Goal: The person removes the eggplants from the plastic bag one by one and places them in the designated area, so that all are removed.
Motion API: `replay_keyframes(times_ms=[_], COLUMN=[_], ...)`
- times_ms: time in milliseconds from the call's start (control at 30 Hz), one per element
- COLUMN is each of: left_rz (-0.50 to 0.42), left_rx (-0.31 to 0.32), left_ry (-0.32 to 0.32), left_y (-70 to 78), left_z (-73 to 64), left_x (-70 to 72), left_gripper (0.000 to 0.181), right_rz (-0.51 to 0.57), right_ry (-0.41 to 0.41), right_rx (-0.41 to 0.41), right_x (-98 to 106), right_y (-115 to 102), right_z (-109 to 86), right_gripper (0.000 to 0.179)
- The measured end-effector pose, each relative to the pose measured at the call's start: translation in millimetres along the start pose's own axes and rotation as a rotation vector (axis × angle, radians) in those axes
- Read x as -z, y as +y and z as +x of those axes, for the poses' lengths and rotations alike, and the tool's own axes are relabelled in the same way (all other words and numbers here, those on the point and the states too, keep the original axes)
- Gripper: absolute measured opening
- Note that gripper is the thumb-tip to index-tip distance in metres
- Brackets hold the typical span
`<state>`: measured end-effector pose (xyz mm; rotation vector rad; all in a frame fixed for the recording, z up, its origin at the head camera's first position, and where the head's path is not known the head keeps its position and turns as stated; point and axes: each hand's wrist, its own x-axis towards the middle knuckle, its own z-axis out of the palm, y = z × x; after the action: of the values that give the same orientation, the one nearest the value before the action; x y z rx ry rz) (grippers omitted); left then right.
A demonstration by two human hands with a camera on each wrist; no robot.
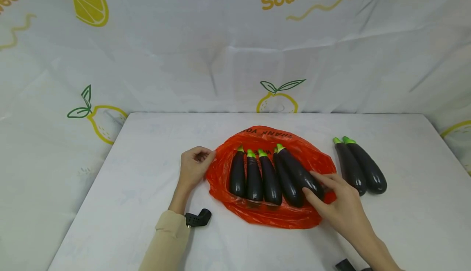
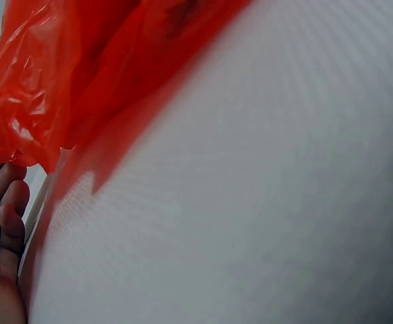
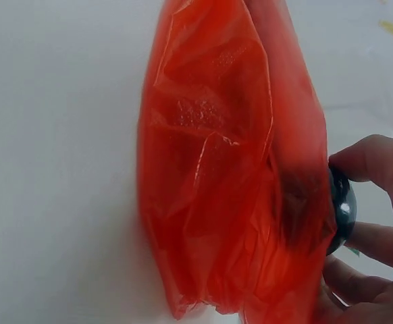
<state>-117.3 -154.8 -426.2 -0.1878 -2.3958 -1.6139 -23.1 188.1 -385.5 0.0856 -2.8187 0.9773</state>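
A red plastic bag (image 1: 235, 211) lies spread on the table with several dark purple eggplants (image 1: 254, 181) side by side in its opening. At the bag's left edge, my left hand (image 1: 194, 164) pinches the plastic with curled fingers; in the left wrist view, fingers (image 2: 11, 209) meet the red film. My right hand (image 1: 340, 201) holds the rightmost eggplant (image 1: 296, 169) by its wide end, thumb on the near side and fingers on the far side. That eggplant leans over its neighbour, green stem pointing away. In the right wrist view, the bag (image 3: 210, 148) hides most of the held eggplant (image 3: 344, 209).
Two more eggplants (image 1: 368, 169) lie together on the white table (image 1: 147, 156), right of the bag. Behind the table hangs a pale cloth (image 1: 176, 70) printed with lemons and lettering. A black wrist device (image 1: 198, 218) sits at my left cuff.
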Motion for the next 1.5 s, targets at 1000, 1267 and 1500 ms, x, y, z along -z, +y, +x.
replay_keyframes(times_ms=[1000,1267,1500], left_rz=[0.006,-0.009,-0.014], left_rx=[0.0,-0.005,-0.01], left_ry=[0.002,0.0,0.001], left_y=[1.1,1.3,1.0], left_z=[-0.4,0.0,0.1], left_x=[0.3,0.5,0.5], left_gripper=[0.009,0.009,0.009], right_rz=[0.043,0.04,0.07], right_ry=[0.111,0.202,0.252], right_rx=[0.04,0.05,0.052], right_x=[14.1,22.0,31.8], right_y=[-0.3,5.3,19.5], right_z=[-11.2,-9.4,-6.3], right_gripper=[0.043,0.044,0.046])
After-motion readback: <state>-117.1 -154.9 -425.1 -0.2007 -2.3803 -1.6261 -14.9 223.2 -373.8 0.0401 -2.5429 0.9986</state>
